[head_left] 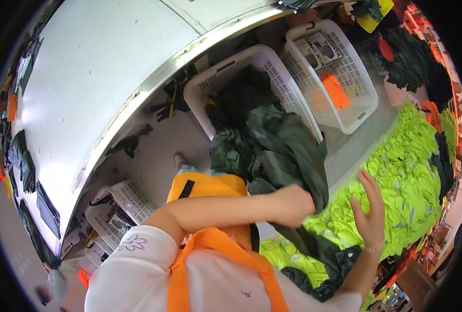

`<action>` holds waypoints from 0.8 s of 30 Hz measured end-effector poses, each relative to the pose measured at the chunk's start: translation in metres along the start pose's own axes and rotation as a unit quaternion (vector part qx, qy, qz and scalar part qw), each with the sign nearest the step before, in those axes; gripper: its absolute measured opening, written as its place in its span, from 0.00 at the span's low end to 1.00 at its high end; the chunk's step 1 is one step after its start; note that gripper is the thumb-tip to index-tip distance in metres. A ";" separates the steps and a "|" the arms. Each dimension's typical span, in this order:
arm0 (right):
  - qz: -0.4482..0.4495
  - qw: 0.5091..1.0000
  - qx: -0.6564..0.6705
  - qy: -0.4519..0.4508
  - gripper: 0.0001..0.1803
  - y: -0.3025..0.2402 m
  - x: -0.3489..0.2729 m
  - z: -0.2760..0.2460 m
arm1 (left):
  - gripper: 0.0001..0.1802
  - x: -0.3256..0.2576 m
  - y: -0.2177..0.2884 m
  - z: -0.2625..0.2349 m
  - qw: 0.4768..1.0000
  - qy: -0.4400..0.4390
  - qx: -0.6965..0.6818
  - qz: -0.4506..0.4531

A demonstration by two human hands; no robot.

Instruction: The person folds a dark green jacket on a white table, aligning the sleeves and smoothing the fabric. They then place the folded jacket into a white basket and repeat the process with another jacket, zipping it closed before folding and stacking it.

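The dark-green, slick, crumpled cloth garment (288,145) is lying under and beyond the left grip (293,205), trailing from a white slotted plastic basket (197,106); a sharp pull could be snagging its folds on the rim. The left grip is making a blurred fist, so whether it is clutching cloth I cannot tell. The right grip (369,218) is spreading its fingers, empty, with a glossy, rumpled neon-yellow fabric heap (402,171) showing behind it.

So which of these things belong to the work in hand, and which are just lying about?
Probably in the work:
dark green cloth, with the left hand apparently closed on it
nearer white basket, which the cloth spills from

Seemingly just nearby:
lime-yellow clothes, heaped beyond the open right hand
other white basket
orange piece in that basket
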State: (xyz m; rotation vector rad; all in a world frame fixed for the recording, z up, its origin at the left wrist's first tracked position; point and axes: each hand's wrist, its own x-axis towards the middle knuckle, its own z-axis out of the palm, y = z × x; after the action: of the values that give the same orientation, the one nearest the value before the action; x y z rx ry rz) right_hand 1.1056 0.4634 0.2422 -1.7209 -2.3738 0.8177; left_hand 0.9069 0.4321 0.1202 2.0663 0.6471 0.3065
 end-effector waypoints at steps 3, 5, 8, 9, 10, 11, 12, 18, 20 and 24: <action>-0.284 0.919 0.166 -0.215 0.19 -0.062 0.074 0.062 | 0.06 -0.041 0.064 0.017 0.971 -0.021 0.025 0.238; -0.292 0.906 0.056 -0.300 0.22 -0.034 0.092 0.137 | 0.06 -0.074 0.088 0.014 0.945 -0.015 0.002 0.326; -0.118 0.821 -0.330 -0.450 0.38 0.036 0.094 0.197 | 0.05 -0.136 0.075 -0.024 0.961 0.110 0.074 0.243; -0.004 0.738 -0.285 -0.611 0.31 0.067 0.104 0.221 | 0.04 -0.163 0.072 -0.045 0.966 0.122 0.096 0.206; -0.023 0.779 -0.177 -0.602 0.29 0.092 0.084 0.237 | 0.04 -0.195 0.069 -0.066 0.970 0.145 0.121 0.156; -0.042 0.801 -0.065 -0.594 0.31 0.116 0.060 0.249 | 0.05 -0.229 0.066 -0.081 0.961 0.185 0.178 0.101; -0.033 0.801 0.017 -0.598 0.34 0.076 0.050 0.246 | 0.06 -0.264 0.062 -0.090 0.946 0.225 0.232 0.038; -0.101 0.757 0.226 -0.605 0.37 -0.156 0.009 0.203 | 0.10 -0.400 0.061 -0.092 0.736 0.561 0.333 -0.180; -0.141 0.784 0.065 -0.601 0.32 -0.204 0.005 0.205 | 0.08 -0.425 0.067 -0.085 0.737 0.578 0.300 -0.182; -0.165 0.831 0.009 -0.532 0.18 -0.244 0.011 0.195 | 0.20 -0.476 0.083 -0.084 0.890 0.382 -0.002 -0.247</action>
State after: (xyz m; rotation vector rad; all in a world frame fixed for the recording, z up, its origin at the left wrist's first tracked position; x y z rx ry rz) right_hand 0.8196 0.3492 0.1895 -0.7923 -3.0691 2.0987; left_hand 0.5005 0.1903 0.2509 1.6494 1.6044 0.8298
